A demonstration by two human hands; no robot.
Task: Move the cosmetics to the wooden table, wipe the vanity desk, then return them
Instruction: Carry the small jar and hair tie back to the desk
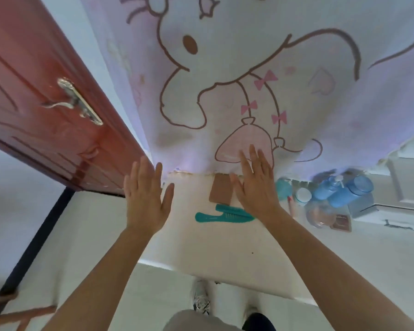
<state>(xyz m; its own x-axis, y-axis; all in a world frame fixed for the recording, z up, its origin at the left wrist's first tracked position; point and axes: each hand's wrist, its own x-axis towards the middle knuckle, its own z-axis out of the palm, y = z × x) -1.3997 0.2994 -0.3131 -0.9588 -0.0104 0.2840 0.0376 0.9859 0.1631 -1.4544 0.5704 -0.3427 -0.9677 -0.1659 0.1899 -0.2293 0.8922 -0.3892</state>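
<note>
Beside a glossy red door [46,103], the left hand [147,194] hovers flat, fingers splayed and empty, over the pale smooth counter [213,247]. Teal plastic combs [221,215] and a brown rectangle [220,192] lie partly hidden under the right hand [256,185], equally splayed and empty. Blurred blue bottles [339,192] cluster at the counter's right end.

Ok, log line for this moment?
left hand open | right hand open | nothing held | combs, bottles on desk

Both arms reach forward, left grip [146,196] and right grip [256,187] flat, fingers straight and spread, holding nothing
</note>
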